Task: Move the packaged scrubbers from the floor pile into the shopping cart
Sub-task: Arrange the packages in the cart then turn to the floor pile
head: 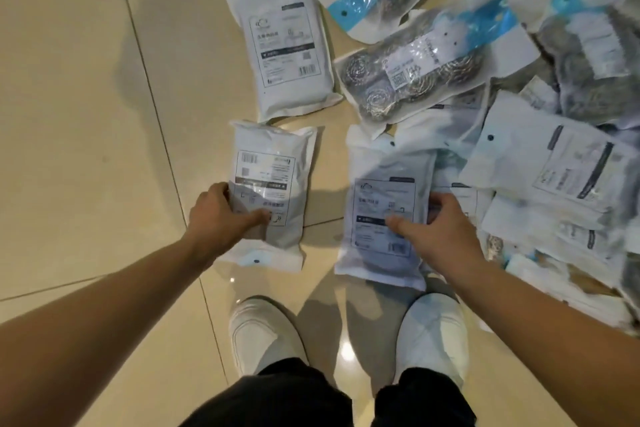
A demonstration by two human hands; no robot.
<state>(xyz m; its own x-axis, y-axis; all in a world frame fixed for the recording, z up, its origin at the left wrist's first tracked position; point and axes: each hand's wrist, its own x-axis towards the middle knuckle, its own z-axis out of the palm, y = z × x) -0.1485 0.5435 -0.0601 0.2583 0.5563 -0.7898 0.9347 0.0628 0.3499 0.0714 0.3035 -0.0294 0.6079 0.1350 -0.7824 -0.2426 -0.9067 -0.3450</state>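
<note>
Picking step: both hands are closing on one pack each; shopping cart is not showing in this view.

Left hand (221,215) is gripping the white plastic pack with a grey printed label (268,196), thumb on top and fingers curling round its left edge, near the middle of the glossy beige tiled floor (86,114). Right hand (434,224) is gripping the bluish-white plastic pack with a boxed label (384,204), thumb on its face, fingers wrapping its right edge, at the near edge of the heap of bagged steel scrubbers (412,62) spreading toward the floor's far right. White shoes (263,333) are standing just below. Next, probably: lifting both packs clear, then turning to find the cart.
</note>
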